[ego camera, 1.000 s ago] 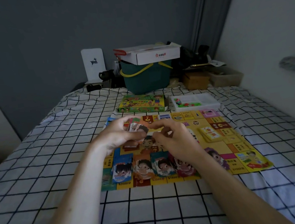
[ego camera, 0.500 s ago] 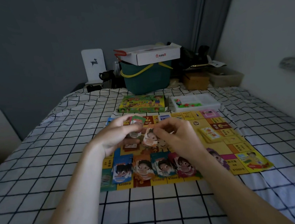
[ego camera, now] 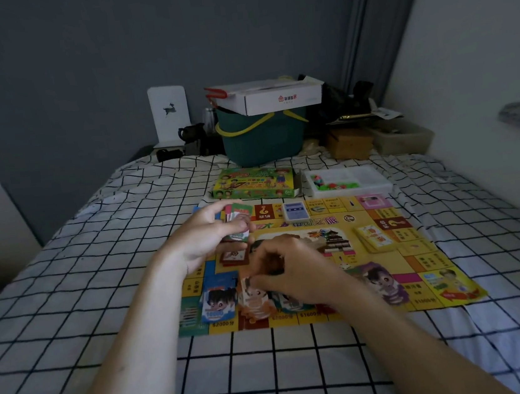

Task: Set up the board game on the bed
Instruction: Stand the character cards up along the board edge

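Game board [ego camera: 389, 271] lies flat on bed [ego camera: 99, 282]. L hand [ego camera: 206, 236] grips card stack [ego camera: 238, 220]; R hand [ego camera: 294, 276] pinches 1 card [ego camera: 253, 295] over near row. Soft bedding could let cards slide.

Two bare forearms, no sleeves in view, no watch or bracelet at either wrist. Left hand [ego camera: 206, 236] and right hand [ego camera: 297, 269] ungloved, short nails on the fingers. Too dim to tell about rings.
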